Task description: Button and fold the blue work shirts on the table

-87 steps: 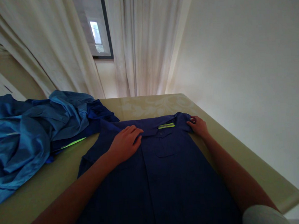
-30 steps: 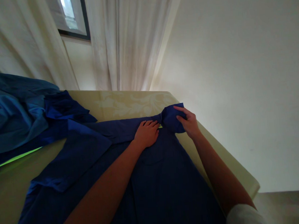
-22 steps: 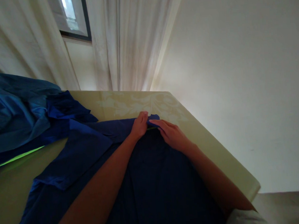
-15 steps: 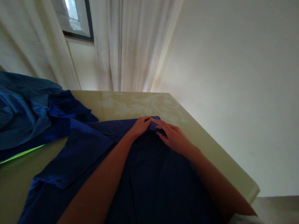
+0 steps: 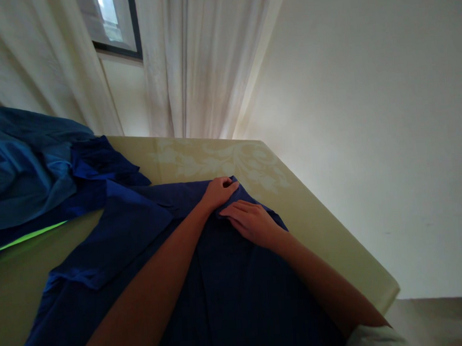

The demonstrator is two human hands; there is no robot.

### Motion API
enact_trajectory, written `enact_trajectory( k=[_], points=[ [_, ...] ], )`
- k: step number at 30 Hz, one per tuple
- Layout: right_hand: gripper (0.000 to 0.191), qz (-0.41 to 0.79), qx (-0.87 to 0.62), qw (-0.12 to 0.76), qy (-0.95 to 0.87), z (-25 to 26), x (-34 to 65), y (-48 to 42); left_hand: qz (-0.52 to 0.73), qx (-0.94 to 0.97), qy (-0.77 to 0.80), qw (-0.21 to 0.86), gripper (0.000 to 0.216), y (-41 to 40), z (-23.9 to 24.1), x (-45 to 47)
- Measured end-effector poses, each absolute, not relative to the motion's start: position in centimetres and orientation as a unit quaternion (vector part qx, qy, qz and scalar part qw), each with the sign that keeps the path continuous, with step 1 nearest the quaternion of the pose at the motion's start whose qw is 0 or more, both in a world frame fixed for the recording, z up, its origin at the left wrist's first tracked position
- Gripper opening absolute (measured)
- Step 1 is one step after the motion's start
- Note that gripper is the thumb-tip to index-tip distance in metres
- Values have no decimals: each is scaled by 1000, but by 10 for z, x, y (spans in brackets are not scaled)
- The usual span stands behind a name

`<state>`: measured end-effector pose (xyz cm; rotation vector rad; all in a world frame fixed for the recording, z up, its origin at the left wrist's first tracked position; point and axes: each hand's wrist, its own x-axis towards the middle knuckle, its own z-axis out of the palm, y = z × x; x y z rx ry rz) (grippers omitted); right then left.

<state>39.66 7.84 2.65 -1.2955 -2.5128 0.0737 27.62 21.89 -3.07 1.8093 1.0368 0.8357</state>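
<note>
A dark blue garment [image 5: 239, 288], which looks like a short-sleeved shirt, lies spread on the table before me. Its left sleeve part [image 5: 117, 239] is laid out toward the left. At the far edge, my left hand [image 5: 219, 191] is closed on the cloth, thumb and fingers curled together near a corner. Just nearer and to the right, my right hand [image 5: 254, 221] pinches a turned-over flap of the same shirt, fingertips pointing left. The cloth under both palms is hidden.
A heap of lighter blue and bright blue clothes [image 5: 24, 161] lies at the left, with a lime-green strip [image 5: 25, 239] under it. The pale yellow patterned table [image 5: 323, 240] ends at the right near a white wall [image 5: 390, 130]. Curtains [image 5: 207, 64] and a window stand behind.
My right hand has moved nearer and slightly left, drawing a flap of the shirt's far edge with it. The left hand stays almost in place at the far edge.
</note>
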Motion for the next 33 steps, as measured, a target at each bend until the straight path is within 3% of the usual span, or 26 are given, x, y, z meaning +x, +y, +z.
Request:
enact_trajectory(
  k=[7, 14, 19, 26, 29, 33],
  points=[
    [25, 73, -428, 131, -891, 31, 396, 76, 328, 755, 405, 398, 45, 214, -24, 271],
    [22, 58, -493, 141, -857, 48, 405, 79, 306, 758, 357, 451, 28, 227, -26, 261],
    [22, 100, -444, 78, -887, 56, 409, 79, 312, 713, 409, 477, 24, 225, -25, 265],
    [24, 113, -423, 70, -897, 41, 407, 81, 309, 745, 461, 370, 18, 220, -29, 273],
    [17, 165, -398, 66, -900, 42, 403, 81, 340, 766, 455, 301, 28, 216, -32, 272],
    [22, 130, -472, 114, -864, 48, 413, 86, 316, 828, 420, 193, 28, 209, -34, 270]
  ],
)
